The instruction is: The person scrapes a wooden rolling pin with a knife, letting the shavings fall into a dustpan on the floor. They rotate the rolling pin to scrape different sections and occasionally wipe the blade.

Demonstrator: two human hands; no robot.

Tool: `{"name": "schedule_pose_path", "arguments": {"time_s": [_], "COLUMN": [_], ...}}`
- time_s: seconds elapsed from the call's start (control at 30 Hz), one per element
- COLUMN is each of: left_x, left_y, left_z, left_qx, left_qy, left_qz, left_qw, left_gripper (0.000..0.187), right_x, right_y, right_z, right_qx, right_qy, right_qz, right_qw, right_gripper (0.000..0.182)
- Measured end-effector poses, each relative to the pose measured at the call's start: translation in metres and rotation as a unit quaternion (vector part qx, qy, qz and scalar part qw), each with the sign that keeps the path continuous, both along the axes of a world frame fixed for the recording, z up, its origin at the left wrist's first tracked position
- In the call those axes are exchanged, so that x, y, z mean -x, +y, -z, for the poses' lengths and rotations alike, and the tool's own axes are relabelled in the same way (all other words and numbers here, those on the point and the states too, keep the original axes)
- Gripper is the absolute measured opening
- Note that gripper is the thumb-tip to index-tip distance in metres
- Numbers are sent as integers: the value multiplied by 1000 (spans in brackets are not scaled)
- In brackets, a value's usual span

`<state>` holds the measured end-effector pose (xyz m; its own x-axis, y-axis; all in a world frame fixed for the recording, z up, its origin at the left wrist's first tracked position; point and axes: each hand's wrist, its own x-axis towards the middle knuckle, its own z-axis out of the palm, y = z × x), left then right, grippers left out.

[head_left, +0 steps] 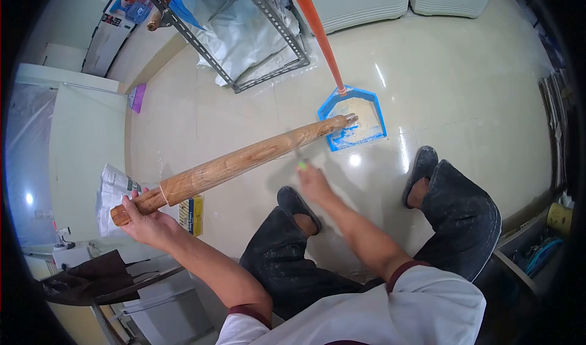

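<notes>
Pin: your wooden rolling pin (244,159) runs on a slant from about 8 o'clock up to 2 o'clock, near handle in your fingers, far handle showing over the blue dustpan (378,131). Can't tell if those two touch, tbh.
Left hand: yours (149,223) is down at 8 o'clock, palm side up, grip wrapped round the near handle, with the handle's end poking out past your fingers.
Right hand: this one (314,183) is just below the middle, under the pin's far half. Grip is closed on a small green thing (302,165); it's all pretty blurry, so no idea what it is.
Dustpan: flat on the floor (476,88) at 2 o'clock, pale powder spread inside, orange handle (323,43) sticking up toward 12.
Box: yellow and blue one (195,215) at 8 o'clock, just to the right of your left hand.
Wrapper: crumpled white plastic-looking thing (111,192) behind your left fingers, also 8 o'clock.
Rack: dark metal frame (268,14) at 11 o'clock, with a pale sack (235,36) bundled inside it.
Slippers: dark pair on your feet, one (293,201) near 6 o'clock, the other (422,168) at 3. Your dark pants (461,214) have whitish smudges on them.
</notes>
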<state>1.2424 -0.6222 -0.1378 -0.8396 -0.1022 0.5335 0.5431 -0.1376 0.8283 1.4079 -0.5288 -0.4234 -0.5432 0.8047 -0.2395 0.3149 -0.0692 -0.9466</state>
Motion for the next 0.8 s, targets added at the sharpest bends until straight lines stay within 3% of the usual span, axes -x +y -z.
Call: {"name": "schedule_pose_path", "arguments": {"time_s": [0.07, 0.17, 0.3, 0.47, 0.57, 0.73, 0.8], "left_x": [-2, -5, -3, -4, -7, -8, -10], "left_y": [1, 1, 1, -1, 1, 1, 0], "left_z": [1, 2, 0, 0, -1, -4, -6], "left_qx": [8, 2, -32, -41, -57, -90, -110], "left_qy": [-3, 0, 5, -2, -1, -27, -33], "left_qz": [-12, -2, 10, 14, 18, 48, 63], "left_qw": [1000, 1000, 999, 999, 998, 994, 991], "left_gripper": [23, 23, 24, 27, 27, 23, 19], "right_x": [-8, -16, -16, -27, -14, -1, -1], "right_y": [22, 26, 8, 41, 24, -6, 6], "right_z": [66, 46, -37, 45, 3, -69, -5], "right_qx": [14, -12, -8, -21, 33, -12, 29], "right_qy": [32, -17, -29, -77, -22, -3, 11], "right_qz": [66, 23, -97, 1, -24, -99, -22], "right_qw": [997, 1000, 995, 997, 999, 995, 999], "right_gripper": [32, 33, 35, 35, 34, 31, 30]}}
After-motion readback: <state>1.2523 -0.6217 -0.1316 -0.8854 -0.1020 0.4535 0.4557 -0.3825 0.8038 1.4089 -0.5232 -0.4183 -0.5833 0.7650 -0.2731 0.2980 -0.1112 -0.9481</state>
